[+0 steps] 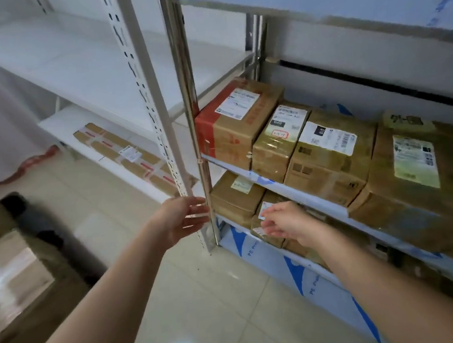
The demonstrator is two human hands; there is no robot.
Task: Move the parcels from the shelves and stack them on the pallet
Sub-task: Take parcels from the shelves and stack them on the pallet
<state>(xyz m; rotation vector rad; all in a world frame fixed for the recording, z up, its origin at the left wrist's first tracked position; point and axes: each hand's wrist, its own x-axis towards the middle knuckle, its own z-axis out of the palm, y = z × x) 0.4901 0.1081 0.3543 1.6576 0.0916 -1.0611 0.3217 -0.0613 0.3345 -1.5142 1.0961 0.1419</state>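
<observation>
On the lower metal shelf (252, 225), taped parcels (236, 198), right hand (285, 222) touching 1, left hand (181, 220) spread, both hands holding nothing

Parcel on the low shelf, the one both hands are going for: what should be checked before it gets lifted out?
1. Right hand at the parcel: ok, fingers open at its labelled front corner.
2. Left hand ready: not ok, it is open in front of the shelf post, not at the parcel.
3. Firm hold: not ok, neither hand grips anything.
4. Room above: cannot tell, the shelf above hangs close over the parcel.
5. Neighbouring box to its left: ok, it lies beside, not on top.
6. Weight: cannot tell.
</observation>
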